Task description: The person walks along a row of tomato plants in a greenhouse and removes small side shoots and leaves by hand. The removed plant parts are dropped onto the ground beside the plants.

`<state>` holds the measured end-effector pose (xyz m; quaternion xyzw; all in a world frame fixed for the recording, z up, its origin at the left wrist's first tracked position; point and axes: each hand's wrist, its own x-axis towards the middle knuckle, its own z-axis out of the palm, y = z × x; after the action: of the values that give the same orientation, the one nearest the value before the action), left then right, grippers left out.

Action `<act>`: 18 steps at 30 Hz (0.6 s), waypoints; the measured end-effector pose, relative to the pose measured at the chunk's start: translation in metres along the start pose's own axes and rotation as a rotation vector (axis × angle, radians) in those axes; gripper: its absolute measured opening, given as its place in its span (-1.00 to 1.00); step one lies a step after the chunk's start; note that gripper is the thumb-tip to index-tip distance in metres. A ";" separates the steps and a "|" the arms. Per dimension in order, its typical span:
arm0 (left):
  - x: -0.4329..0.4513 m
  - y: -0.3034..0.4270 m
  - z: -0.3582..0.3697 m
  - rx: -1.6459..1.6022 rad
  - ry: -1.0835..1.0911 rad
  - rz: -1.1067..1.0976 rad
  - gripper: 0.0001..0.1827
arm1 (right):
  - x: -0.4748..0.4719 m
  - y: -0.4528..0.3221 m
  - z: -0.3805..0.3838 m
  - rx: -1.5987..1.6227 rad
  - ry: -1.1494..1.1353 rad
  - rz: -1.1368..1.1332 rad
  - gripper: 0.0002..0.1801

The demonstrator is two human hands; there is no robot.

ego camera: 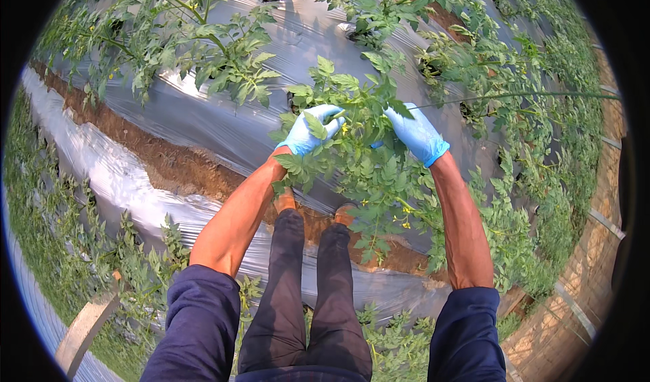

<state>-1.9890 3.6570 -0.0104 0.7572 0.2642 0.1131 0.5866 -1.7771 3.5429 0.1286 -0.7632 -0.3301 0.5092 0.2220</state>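
Observation:
A leafy tomato plant [368, 148] with small yellow flowers stands between my hands, in front of me. My left hand [317, 127], in a light blue glove, is at its left side, fingers curled around a stem or leaf stalk near the top. My right hand [414, 131], gloved alike, reaches into the leaves from the right; its fingertips are partly hidden by foliage, so its hold cannot be told. A green string [528, 95] runs from near my right hand to the right edge. A small blue thing shows among the leaves below my right fingertips.
Plastic mulch film [203, 123] covers the raised beds, with a furrow of brown soil [167, 161] between. More tomato plants [223, 42] grow ahead and to the right. My feet are in the furrow. A pale post [89, 328] stands at lower left; a brick-like surface [584, 260] lies far right.

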 end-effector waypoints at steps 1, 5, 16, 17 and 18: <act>-0.001 -0.001 0.001 -0.121 0.026 -0.122 -0.65 | -0.006 -0.003 0.002 0.132 -0.022 0.070 -0.60; 0.003 -0.002 0.002 -0.237 0.117 -0.102 -0.67 | -0.015 -0.019 0.016 0.361 -0.064 0.177 -0.58; 0.008 0.006 0.026 -0.686 -0.046 -0.099 -0.51 | -0.026 -0.058 0.052 -0.382 0.226 -0.710 -0.77; -0.001 0.010 0.031 -0.615 0.042 -0.003 -0.56 | -0.021 -0.064 0.048 -0.469 0.189 -0.684 -0.77; 0.002 0.011 0.031 -0.325 -0.006 -0.063 -0.61 | -0.013 -0.070 0.043 -0.555 0.150 -0.682 -0.77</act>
<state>-1.9694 3.6306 -0.0092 0.6441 0.2642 0.1338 0.7053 -1.8399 3.5809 0.1673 -0.6762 -0.6702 0.2422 0.1871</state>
